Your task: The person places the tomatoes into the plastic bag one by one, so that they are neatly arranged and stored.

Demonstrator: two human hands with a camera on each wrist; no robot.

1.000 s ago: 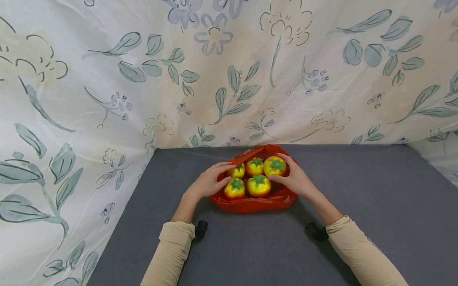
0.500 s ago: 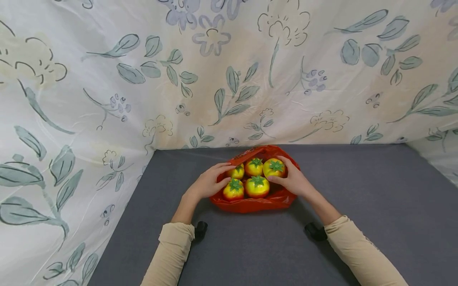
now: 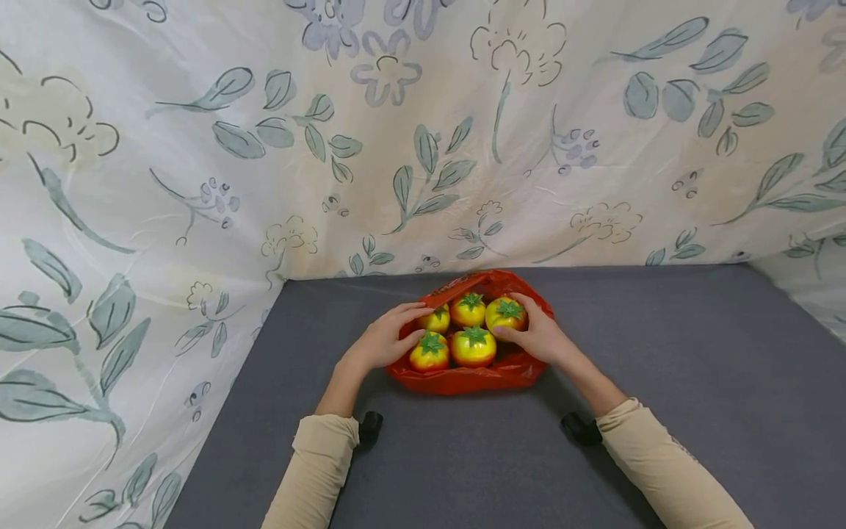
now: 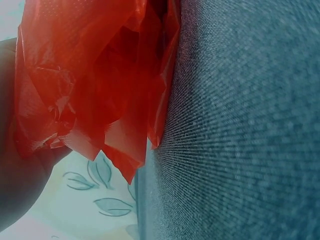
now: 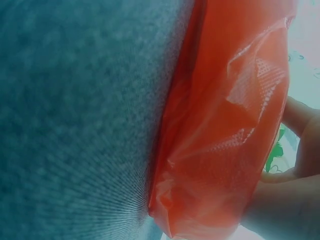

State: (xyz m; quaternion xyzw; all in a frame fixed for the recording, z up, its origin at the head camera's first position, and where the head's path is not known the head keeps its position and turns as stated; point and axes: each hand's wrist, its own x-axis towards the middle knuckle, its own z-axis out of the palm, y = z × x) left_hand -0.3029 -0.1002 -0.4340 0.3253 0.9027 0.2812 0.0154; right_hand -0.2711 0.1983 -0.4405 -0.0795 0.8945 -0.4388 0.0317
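Note:
A red plastic bag (image 3: 463,382) lies open on the table, with several yellow-red tomatoes with green star-shaped tops inside. My left hand (image 3: 380,342) rests at the bag's left edge. Its fingers reach over the rim beside the rear left tomato (image 3: 438,320), and its thumb lies near the front left tomato (image 3: 429,354). My right hand (image 3: 545,336) holds the right tomato (image 3: 506,314) inside the bag, fingers behind it and thumb in front. A middle rear tomato (image 3: 468,311) and a front tomato (image 3: 473,348) sit between the hands. Bag plastic (image 4: 75,80) hides most of the left fingers in the left wrist view.
A dark grey cloth-covered table (image 3: 463,463) extends around the bag. Behind it and along the left hangs a pale floral curtain (image 3: 370,184). Black wrist cameras sit under both forearms, the left camera (image 3: 370,428) and the right camera (image 3: 580,428).
Both hands and the bag stay almost where they were. The tomatoes shift very slightly left in the head view, along with a small drift of the whole scene.

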